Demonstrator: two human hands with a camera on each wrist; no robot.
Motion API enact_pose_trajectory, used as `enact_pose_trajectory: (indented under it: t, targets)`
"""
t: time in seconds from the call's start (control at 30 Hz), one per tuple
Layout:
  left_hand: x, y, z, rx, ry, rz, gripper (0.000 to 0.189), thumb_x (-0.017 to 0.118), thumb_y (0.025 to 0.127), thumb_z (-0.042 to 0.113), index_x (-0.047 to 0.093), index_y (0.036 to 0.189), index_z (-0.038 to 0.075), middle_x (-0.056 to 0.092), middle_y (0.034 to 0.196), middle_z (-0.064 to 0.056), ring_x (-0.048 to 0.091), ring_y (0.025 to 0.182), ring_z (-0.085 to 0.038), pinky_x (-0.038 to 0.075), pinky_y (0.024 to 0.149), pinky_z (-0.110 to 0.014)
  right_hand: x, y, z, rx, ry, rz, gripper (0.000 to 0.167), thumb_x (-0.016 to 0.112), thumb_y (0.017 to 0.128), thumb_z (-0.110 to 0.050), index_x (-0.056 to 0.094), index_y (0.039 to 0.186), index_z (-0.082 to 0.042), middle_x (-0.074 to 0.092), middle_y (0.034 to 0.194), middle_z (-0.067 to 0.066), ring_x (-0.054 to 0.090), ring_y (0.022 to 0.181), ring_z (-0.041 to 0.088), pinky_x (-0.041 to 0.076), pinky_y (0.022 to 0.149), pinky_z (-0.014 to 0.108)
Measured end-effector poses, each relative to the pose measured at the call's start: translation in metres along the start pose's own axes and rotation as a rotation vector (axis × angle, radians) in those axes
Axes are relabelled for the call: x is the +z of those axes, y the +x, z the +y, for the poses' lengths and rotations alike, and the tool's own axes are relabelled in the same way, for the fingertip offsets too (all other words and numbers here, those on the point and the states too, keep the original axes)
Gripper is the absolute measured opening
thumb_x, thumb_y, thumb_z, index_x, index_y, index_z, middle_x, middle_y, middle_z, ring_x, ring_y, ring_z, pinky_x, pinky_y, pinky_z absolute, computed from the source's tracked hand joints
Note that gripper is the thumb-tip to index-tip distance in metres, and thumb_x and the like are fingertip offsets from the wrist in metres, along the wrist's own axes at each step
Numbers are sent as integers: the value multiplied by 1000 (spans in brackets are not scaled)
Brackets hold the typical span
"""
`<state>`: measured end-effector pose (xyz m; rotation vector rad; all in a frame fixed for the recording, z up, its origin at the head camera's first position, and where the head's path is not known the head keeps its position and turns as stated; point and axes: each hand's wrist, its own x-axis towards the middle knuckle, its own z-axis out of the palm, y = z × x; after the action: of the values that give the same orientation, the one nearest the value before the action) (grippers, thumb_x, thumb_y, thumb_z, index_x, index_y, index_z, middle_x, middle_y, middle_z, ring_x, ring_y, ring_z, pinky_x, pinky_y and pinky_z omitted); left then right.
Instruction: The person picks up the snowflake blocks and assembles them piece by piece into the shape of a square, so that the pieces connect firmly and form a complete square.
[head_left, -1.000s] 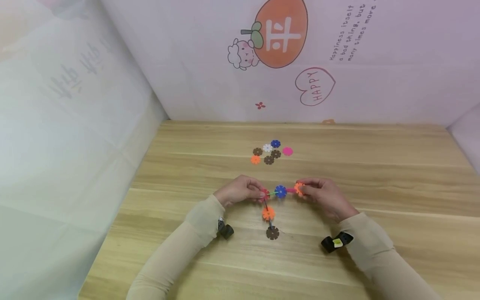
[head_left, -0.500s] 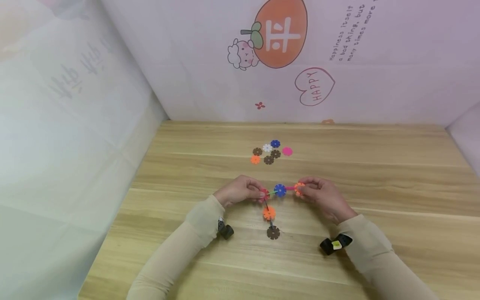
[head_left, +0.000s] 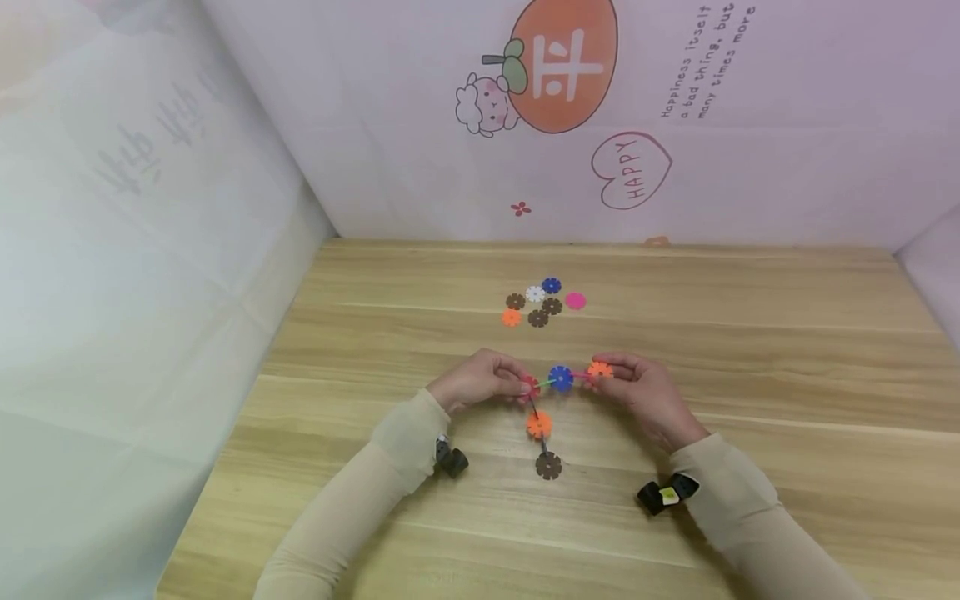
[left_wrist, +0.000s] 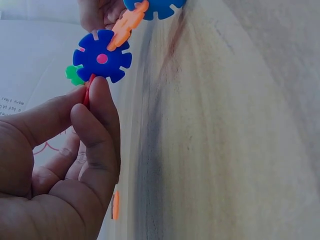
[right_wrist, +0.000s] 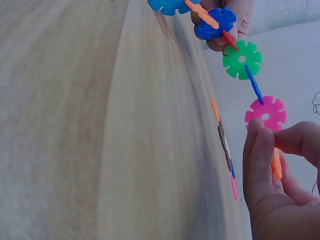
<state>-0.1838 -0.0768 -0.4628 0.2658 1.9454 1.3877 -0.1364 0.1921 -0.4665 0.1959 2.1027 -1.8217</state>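
Observation:
Notched plastic discs are slotted together into a bent chain. My left hand (head_left: pixel 483 383) pinches the red disc (head_left: pixel 529 387) at the bend. To its right run a green disc (right_wrist: pixel 242 59), a blue disc (head_left: pixel 560 378), a pink disc (right_wrist: pixel 269 113) and an orange end disc (head_left: pixel 600 372). My right hand (head_left: pixel 648 396) pinches the pink disc between thumb and fingers, beside the orange one. From the red disc the other branch comes toward me: dark blue disc (left_wrist: pixel 102 57), orange disc (head_left: pixel 538 425), light blue disc (left_wrist: pixel 157 7) and brown disc (head_left: pixel 548 466). My fingertips partly cover the red disc.
Several loose discs lie on the wooden table (head_left: pixel 750 333) beyond my hands: brown ones, a white disc (head_left: pixel 535 293), a blue, an orange and a pink disc (head_left: pixel 575 301). A printed cloth wall (head_left: pixel 405 167) rises behind the table, with another at left.
My right thumb has slid off the orange end disc, and the right fingers now pinch the pink one. The chain's right end has shifted slightly away from me. The left hand keeps its grip.

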Motion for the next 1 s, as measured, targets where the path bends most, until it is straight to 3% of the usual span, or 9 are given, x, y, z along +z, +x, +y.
enact_pose_trajectory:
  t: [0.2, 0.63, 1.0]
  targets:
    - [0, 1, 0, -5, 10, 6, 19, 69, 90, 9, 71, 109, 5, 75, 96, -6, 69, 83, -15, 59, 81, -28, 1, 1, 2, 8, -24, 14, 59, 75, 89, -19, 50, 138, 0, 72, 107, -3, 68, 93, 5, 55, 84, 17]
    - [1, 0, 2, -9, -27, -4, 20, 66, 91, 4, 68, 111, 1, 74, 98, -11, 70, 84, -15, 59, 83, -28, 6, 1, 6, -36, -104, 92, 51, 74, 89, -24, 56, 131, -2, 73, 108, 4, 68, 91, 6, 56, 82, 19]
    - [1, 3, -1, 0, -14, -2, 21, 68, 90, 6, 69, 110, 0, 74, 99, -11, 70, 85, -16, 59, 83, -28, 11, 1, 6, -74, -50, 143, 46, 75, 89, -18, 58, 127, 2, 74, 94, -5, 71, 85, 5, 57, 79, 18]
